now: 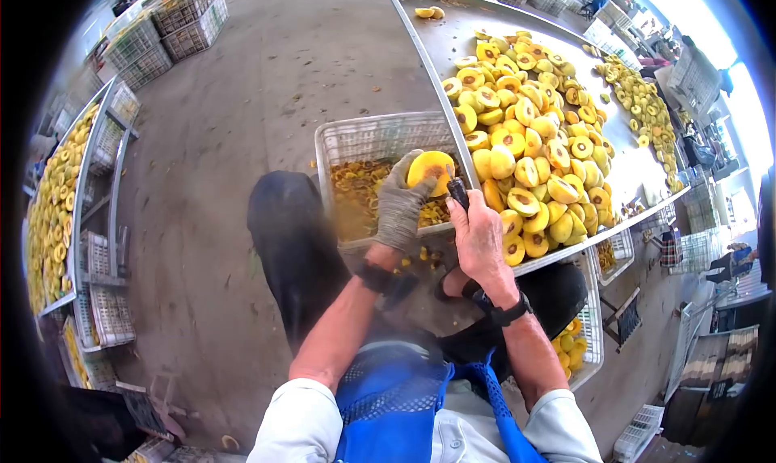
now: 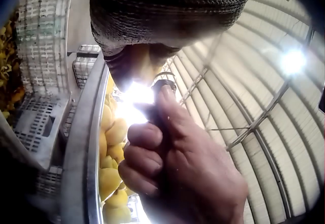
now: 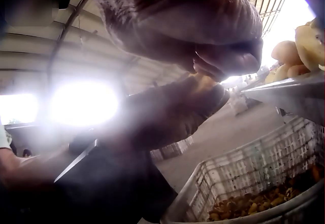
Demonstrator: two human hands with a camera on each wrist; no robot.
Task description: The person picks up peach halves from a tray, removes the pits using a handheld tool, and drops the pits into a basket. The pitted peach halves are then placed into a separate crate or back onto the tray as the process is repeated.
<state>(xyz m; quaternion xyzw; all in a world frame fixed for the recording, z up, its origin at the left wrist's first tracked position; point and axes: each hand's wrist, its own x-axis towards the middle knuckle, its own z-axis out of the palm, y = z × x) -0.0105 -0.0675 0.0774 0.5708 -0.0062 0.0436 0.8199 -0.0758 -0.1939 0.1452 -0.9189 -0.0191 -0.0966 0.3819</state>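
Note:
In the head view my left hand [image 1: 398, 212], in a grey knit glove, grips a halved yellow peach [image 1: 426, 169] with its cut face up and a reddish-brown centre. My bare right hand [image 1: 481, 238] is wrapped round the black handle of a small pitting tool [image 1: 457, 191], its tip right at the peach's centre. The left wrist view shows the right hand's curled fingers [image 2: 144, 158] and the thumb pressed along the handle, with a thin curved metal loop at its top. Both hands are above a white plastic crate [image 1: 380, 125] holding brown and yellow scraps.
A metal-rimmed table [image 1: 420, 43] to the right bears a heap of peach halves [image 1: 525, 140]. Beneath it stands another crate [image 1: 594, 326] with yellow pieces. A second peach-laden table [image 1: 73, 285] is at the far left, and stacked crates [image 1: 190, 18] stand at the back left.

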